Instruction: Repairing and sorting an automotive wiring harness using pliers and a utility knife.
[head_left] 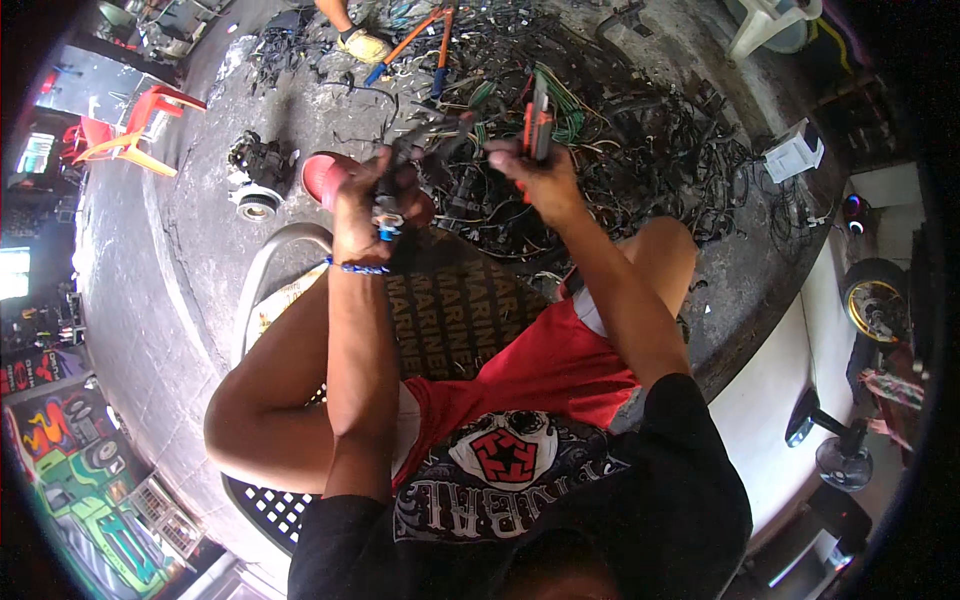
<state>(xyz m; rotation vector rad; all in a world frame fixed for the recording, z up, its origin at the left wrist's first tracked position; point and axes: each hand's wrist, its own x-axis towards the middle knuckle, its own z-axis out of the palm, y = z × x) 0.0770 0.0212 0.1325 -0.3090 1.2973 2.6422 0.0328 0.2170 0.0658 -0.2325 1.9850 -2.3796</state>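
Note:
My left hand (pixel 362 205) is closed round a dark wiring piece (pixel 400 165), blurred by motion, with a small blue and white part at its lower end. My right hand (pixel 548 185) grips a red and grey hand tool (pixel 537 122), upright in the fist; its exact kind I cannot make out. The two hands are apart, above my lap. Beyond them a large heap of dark and green wires (pixel 620 140) spreads over the floor. A dark sheet with repeated lettering (pixel 440 310) lies across my legs.
Long-handled cutters (pixel 443 50) with orange and blue handles lie at the far side, near another person's shoe (pixel 365 46). A metal motor part (pixel 258 175) sits on the floor to the left. Red chairs (pixel 135 130), a white box (pixel 795 152) and a fan (pixel 845 460) stand around.

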